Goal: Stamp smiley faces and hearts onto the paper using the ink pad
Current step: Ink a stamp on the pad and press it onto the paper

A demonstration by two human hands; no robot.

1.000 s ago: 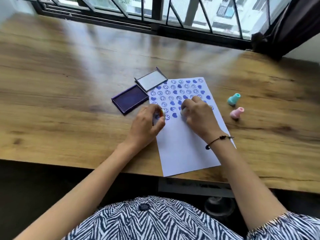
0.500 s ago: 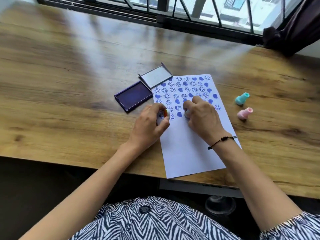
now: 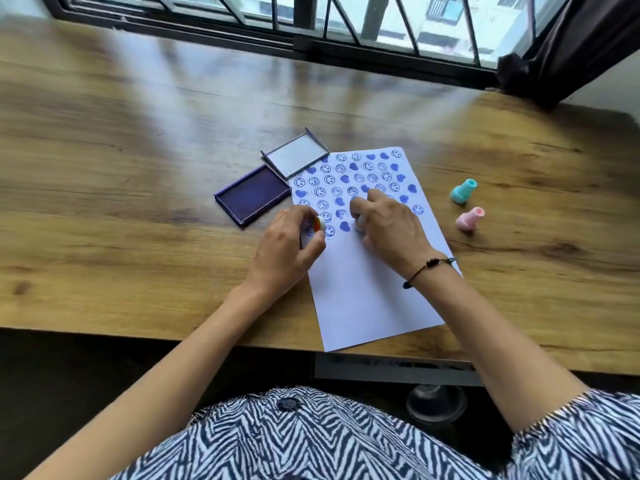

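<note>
A white sheet of paper lies on the wooden desk, its upper half covered with blue smiley faces and hearts. My left hand holds a small orange-and-white stamp at the paper's left edge, tilted with its face off the sheet. My right hand grips a pale stamp, mostly hidden under the fingers, with its lower end at the paper just right of a blue heart. The open purple ink pad sits left of the paper, its lid lying behind it.
A teal stamp and a pink stamp stand on the wooden desk right of the paper. A window frame runs along the desk's far edge, with a dark curtain at the far right. The paper's lower corner overhangs the near edge.
My left hand has tipped its stamp up off the paper's left edge. My right hand stays in place with its stamp at the sheet. The camera view has shifted slightly.
</note>
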